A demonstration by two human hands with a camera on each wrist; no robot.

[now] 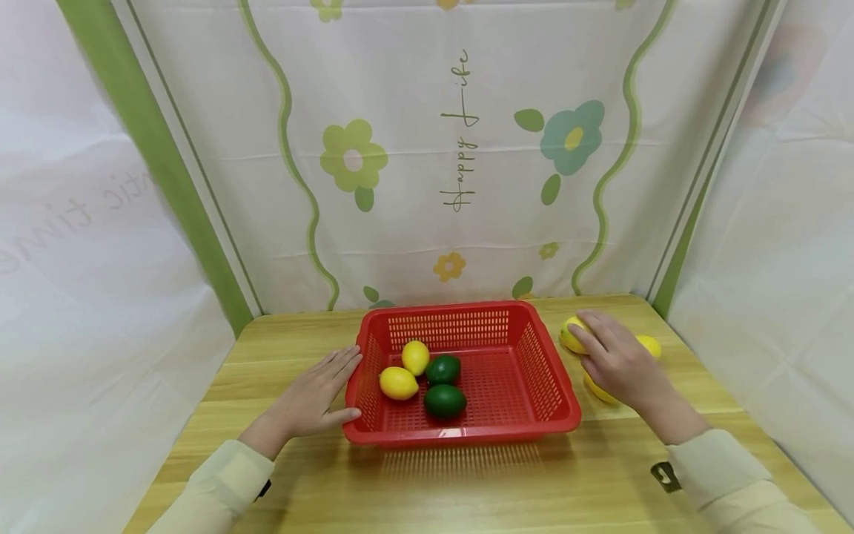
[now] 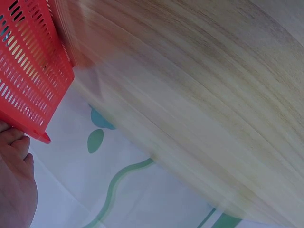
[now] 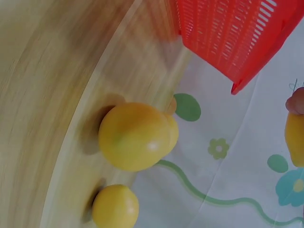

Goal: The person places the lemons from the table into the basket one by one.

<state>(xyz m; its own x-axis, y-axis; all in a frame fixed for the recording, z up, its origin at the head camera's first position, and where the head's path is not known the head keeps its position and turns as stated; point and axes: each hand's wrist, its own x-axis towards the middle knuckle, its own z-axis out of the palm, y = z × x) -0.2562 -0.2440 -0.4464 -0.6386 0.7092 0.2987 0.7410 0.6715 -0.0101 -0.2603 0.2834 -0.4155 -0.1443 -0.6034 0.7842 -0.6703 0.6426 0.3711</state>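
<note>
My right hand holds a lemon between fingers and thumb, to the right of the red plastic basket. That lemon and a fingertip show at the right edge of the right wrist view. Below the hand, other lemons sit on the table, partly covered by it in the head view. My left hand rests with extended fingers against the basket's left rim, thumb near the front corner. Inside the basket, towards the left, lie two lemons and two dark green avocado-shaped fruits.
The wooden table ends at a white curtain with flowers and lettering. More white curtain hangs on both sides. A small dark tag-like piece shows beside the right sleeve.
</note>
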